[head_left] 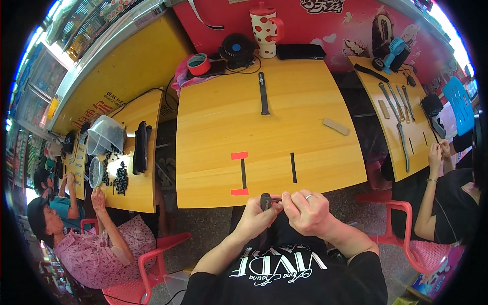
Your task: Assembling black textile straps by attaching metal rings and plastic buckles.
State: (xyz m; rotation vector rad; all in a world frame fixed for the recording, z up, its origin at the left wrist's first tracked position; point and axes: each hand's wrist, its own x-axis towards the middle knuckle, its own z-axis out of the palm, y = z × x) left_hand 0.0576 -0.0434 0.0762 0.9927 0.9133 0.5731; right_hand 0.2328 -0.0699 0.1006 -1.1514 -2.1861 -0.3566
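Yellow wooden worktop [269,127] fills the middle of a busy workroom, with more worktops at 9 and 3 o'clock where other people sit on red chairs at their own piles.

You sit at the near edge, both hands meeting just off the worktop's lip at 6 o'clock. Your left hand [258,217] is wrapped around a small dark piece [265,200], its fingers closed on it, the top poking up above the knuckles. Your right hand [308,209], a ring on one finger, pinches in from the 3 o'clock side, fingertips closed at the piece's upper end; what they pinch is too small to tell.

On the worktop at 12 o'clock from your hands lie two black strips [243,173] [293,167] side by side, the left one bracketed by two red tape marks [239,155]. Farther up lies a long black strap [263,93], and toward 2 o'clock a tan block [336,126]. At the far edge stand a spotted cup [264,29], a small black fan [237,50] and a red tape roll [198,64].

By the look of it, you are at a fitting step, working something into or out of the piece's end. The next move likely calls for a steady left-hand hold and a fine, straight push or pull from the right fingertips.
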